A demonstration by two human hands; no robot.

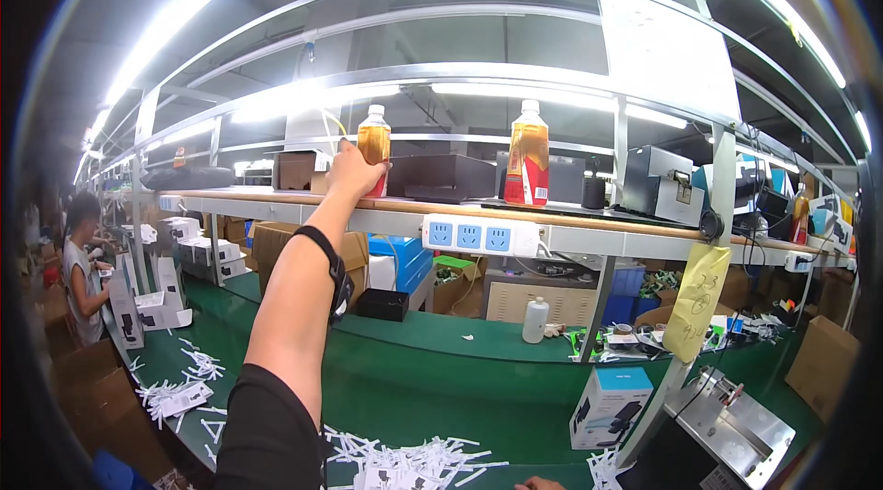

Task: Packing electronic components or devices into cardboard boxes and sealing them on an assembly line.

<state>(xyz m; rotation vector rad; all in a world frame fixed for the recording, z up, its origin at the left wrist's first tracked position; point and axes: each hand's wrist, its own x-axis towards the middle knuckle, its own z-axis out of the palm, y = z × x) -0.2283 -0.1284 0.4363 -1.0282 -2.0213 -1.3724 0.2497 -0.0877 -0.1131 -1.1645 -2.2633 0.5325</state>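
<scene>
My left hand (357, 170) reaches forward to the upper shelf and is closed round the lower part of a drink bottle (374, 138). The bottle stands upright, has a white cap and amber liquid, and shows a little red low down. A black band with a small device (338, 283) is strapped on my left forearm. Only a sliver of my right hand (539, 484) shows at the bottom edge; its fingers are mostly cut off. A similar bottle (528, 159) with a red label stands farther right on the shelf (414, 207).
A power strip (480, 235) runs along the shelf edge. Below, the green bench (432, 352) bears white paper strips (414, 458), a product box (611, 407) and a white squeeze bottle (535, 320). A metal device (731, 430) sits right. Another person (83, 269) works far left.
</scene>
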